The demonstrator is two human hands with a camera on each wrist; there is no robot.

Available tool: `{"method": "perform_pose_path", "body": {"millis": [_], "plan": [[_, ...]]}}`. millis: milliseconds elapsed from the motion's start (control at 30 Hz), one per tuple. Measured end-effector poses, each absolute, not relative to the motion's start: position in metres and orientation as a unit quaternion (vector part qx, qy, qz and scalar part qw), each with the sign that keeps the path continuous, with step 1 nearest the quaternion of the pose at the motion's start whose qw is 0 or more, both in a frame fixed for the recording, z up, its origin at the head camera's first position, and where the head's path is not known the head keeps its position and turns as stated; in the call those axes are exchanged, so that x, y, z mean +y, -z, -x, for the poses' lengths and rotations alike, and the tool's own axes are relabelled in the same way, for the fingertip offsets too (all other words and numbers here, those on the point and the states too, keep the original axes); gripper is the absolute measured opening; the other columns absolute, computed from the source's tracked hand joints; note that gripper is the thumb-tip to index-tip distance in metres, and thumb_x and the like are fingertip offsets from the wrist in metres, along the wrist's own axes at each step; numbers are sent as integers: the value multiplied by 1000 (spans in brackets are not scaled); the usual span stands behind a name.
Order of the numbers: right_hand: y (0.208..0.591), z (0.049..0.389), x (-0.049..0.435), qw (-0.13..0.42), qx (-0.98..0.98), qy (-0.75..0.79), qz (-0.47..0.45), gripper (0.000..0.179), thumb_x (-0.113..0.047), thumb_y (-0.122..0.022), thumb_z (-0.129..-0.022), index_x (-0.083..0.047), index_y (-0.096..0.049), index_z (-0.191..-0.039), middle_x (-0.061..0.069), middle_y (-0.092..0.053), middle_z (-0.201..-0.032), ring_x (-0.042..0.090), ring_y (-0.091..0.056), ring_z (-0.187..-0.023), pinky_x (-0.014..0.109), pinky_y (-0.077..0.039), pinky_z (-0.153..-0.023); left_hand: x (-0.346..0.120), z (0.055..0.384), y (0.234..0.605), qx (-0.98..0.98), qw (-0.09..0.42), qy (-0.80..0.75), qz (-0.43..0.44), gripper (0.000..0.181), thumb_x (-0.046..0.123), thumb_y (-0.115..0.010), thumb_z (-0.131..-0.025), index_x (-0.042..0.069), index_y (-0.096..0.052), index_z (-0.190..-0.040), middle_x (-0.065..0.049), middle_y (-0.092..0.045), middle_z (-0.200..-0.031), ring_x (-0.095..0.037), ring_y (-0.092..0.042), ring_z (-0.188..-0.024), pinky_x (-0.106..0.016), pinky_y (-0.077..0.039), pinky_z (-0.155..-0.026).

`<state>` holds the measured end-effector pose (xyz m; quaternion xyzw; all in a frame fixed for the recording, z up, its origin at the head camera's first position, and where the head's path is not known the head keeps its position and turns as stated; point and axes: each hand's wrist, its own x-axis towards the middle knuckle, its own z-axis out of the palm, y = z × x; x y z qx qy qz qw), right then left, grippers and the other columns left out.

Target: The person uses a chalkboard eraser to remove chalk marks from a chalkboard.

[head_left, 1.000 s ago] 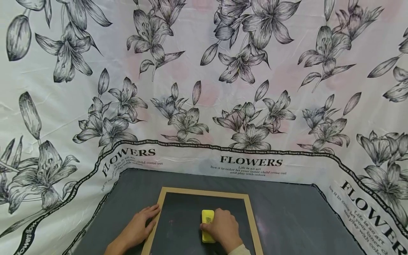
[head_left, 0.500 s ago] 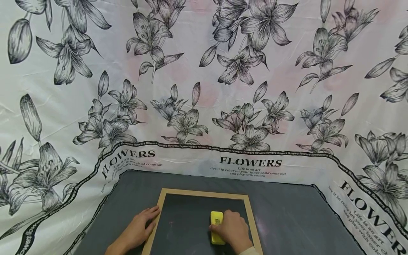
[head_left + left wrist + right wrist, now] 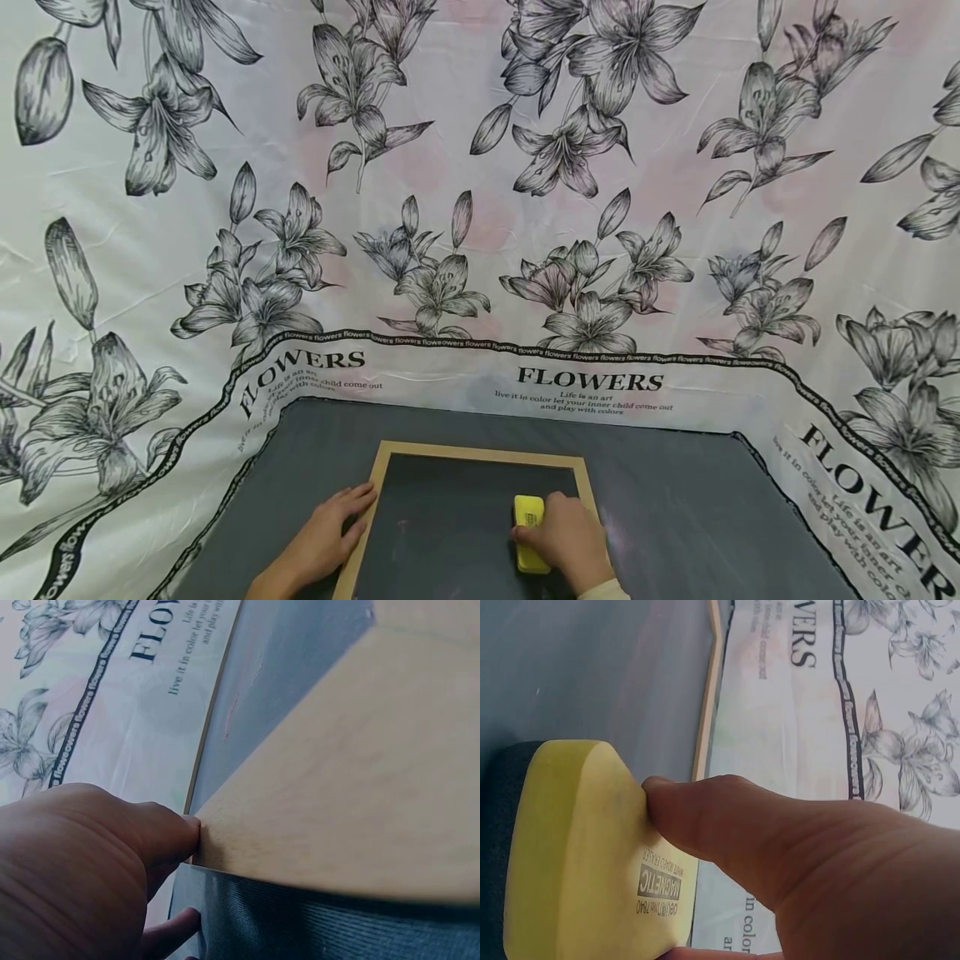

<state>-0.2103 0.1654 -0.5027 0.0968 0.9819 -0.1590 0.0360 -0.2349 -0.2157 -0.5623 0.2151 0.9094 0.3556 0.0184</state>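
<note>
A small chalkboard (image 3: 442,517) in a light wooden frame (image 3: 480,454) lies on the dark grey tabletop. My right hand (image 3: 573,537) grips a yellow board eraser (image 3: 529,512) near the board's right side, its dark felt side down on the black surface. In the right wrist view the eraser (image 3: 592,847) shows printed lettering including "MAGNETIC", and my thumb presses its long side; the other fingers are mostly hidden behind. My left hand (image 3: 326,529) rests at the frame's left edge, fingers extended. In the left wrist view, its thumb touches the edge of the wooden frame (image 3: 352,780).
The grey tabletop (image 3: 697,508) extends right and left of the board. A white cloth (image 3: 435,167) printed with black lilies and "FLOWERS" hangs behind and wraps both sides. Faint pinkish marks (image 3: 401,527) show on the board.
My right hand has slid the eraser rightward across the board, from about the middle toward the right frame edge. The left hand and the board have stayed put.
</note>
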Motion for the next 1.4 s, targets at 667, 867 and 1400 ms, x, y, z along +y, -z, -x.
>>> {"method": "perform_pose_path", "body": {"millis": [667, 867, 1400], "plan": [[495, 209, 198, 64, 976, 159, -131, 67, -56, -95, -79, 0, -71, -106, 11, -66, -87, 28, -64, -77, 51, -59, -69, -213, 232, 555, 912, 34, -355, -201, 49, 11, -72, -105, -2, -64, -151, -24, -56, -162, -62, -46, -148, -82, -37, -116], [493, 208, 206, 65, 976, 162, -133, 71, -57, -94, -79, 3, -69, -108, 13, -66, -88, 30, -65, -77, 53, -59, -69, -214, 234, 559, 913, 33, -355, -198, 48, 10, -71, -105, -2, -64, -151, -23, -56, -163, -62, -46, -148, -82, -37, -116], [492, 211, 225, 94, 969, 166, -155, 72, -56, -95, -79, 3, -68, -110, 14, -66, -90, 32, -64, -81, 54, -59, -73, -215, 234, 559, 911, 27, -354, -209, 48, 11, -71, -105, -3, -65, -150, -24, -56, -162, -63, -47, -147, -82, -38, -115]]}}
